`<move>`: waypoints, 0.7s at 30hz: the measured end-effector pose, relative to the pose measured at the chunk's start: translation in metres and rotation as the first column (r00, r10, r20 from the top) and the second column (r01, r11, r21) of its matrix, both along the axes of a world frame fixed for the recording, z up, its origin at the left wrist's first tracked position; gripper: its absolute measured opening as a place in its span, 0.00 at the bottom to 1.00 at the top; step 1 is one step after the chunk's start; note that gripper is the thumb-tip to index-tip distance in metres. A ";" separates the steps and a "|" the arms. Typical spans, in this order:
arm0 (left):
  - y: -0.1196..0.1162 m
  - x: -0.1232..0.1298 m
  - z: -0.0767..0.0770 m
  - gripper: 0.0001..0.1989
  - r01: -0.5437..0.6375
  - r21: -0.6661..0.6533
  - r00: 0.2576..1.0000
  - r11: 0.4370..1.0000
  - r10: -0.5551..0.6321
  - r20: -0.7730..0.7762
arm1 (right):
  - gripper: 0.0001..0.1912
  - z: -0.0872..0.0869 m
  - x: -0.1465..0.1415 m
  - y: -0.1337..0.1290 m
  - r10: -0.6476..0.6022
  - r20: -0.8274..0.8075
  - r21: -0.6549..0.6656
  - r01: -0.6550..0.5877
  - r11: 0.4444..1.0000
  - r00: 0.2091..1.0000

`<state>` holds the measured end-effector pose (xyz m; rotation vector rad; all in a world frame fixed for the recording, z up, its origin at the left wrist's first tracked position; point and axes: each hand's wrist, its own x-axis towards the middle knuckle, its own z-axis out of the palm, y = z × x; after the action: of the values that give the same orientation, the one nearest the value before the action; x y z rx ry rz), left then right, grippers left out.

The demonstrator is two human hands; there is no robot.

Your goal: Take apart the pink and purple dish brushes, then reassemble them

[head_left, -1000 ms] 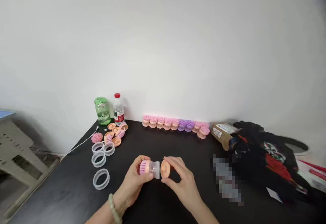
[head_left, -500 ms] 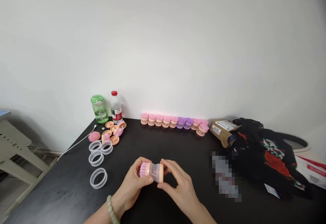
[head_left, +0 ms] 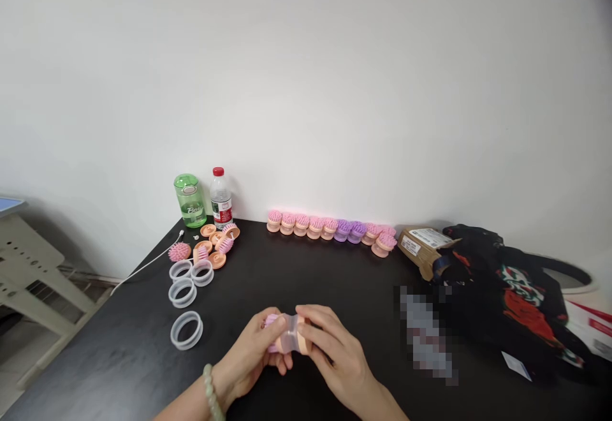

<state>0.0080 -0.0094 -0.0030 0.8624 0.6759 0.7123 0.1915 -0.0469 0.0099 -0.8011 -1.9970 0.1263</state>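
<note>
Between my hands, above the front of the black table, a pink bristle brush with a clear waisted body lies on its side. My left hand is closed round its bristle end, the thumb pressed on the near rim. Fingers of my right hand wrap over the peach cap at the other end, hiding most of it. To the left lie several clear rings, one of them apart from the others. Behind them are loose peach discs and pink bristle heads.
A row of finished-looking pink and purple brushes stands along the wall. A green cup and a red-capped bottle are at the back left. On the right lie a cardboard box and a black bag. A white cable crosses the left edge.
My right hand's fingers have moved further over the peach cap, and my left thumb has shifted up on the brush. The whole view has shifted slightly.
</note>
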 end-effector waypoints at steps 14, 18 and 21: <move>0.001 -0.003 -0.004 0.27 -0.016 0.650 0.951 0.760 0.212 -0.225 | 0.27 -0.010 -0.003 -0.001 -0.291 0.007 -0.631 0.230 0.741 0.957; 0.001 -0.005 -0.005 0.27 -0.036 0.702 0.935 0.712 0.273 -0.229 | 0.31 -0.009 0.001 -0.001 -0.210 -0.085 -0.757 0.074 0.649 0.974; 0.003 -0.006 -0.003 0.28 -0.078 0.612 0.928 0.787 0.282 -0.244 | 0.29 -0.006 0.008 -0.001 -0.153 -0.113 -0.556 0.065 0.828 0.982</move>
<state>0.0024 -0.0061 -0.0061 1.5382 0.8538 0.9968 0.1995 -0.0480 0.0040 -1.2282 -1.7730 0.7054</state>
